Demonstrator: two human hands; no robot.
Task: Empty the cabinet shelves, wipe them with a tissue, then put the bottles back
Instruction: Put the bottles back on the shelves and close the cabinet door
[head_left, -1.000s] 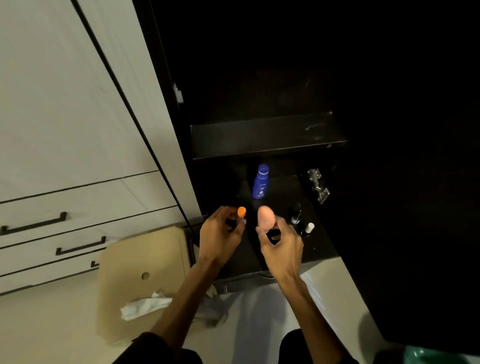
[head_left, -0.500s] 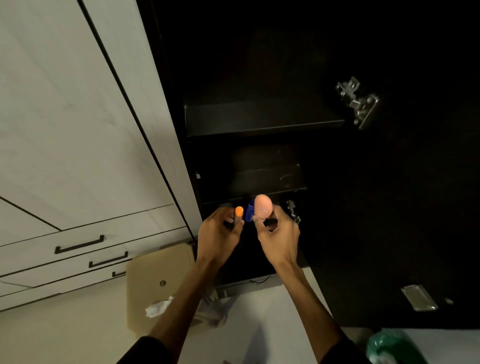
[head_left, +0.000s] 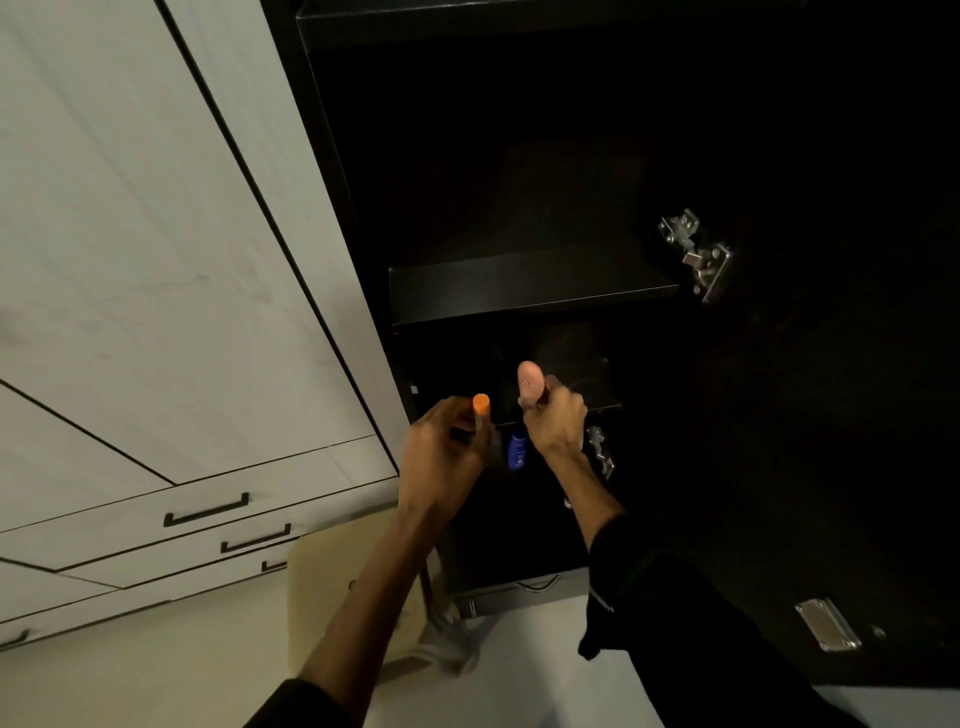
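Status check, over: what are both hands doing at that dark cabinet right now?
Left hand grips orange-capped bottle. Right hand grips pink bottle, raised by middle shelf. Blue bottle stands below. Nothing blocking.

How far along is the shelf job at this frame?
Restocking looks underway. Done: the blue bottle already stands in the cabinet. In hand: left hand grips an orange-capped bottle, right hand a pink bottle. Left: placing both; the upper shelf holds nothing visible.
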